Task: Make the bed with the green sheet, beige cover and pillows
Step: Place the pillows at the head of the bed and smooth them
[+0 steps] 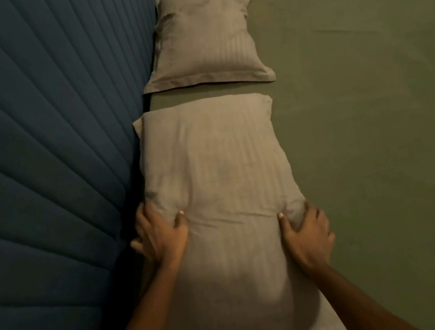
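While my left hand [162, 237] and right hand [308, 233] grip the near pillow [211, 171] by its sides with curled fingers [316, 215], resting it on the green sheet [363, 124], I judge I'm placing pillows, and next should square it with the far pillow [203, 42] ahead of them.

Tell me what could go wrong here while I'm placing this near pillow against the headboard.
Sliding the near pillow while the left hand and right hand grip its sides could drag and wrinkle the green sheet, which already shows a crease. Pushed further, it might bump the far pillow out of place; only a narrow strip of sheet separates them.
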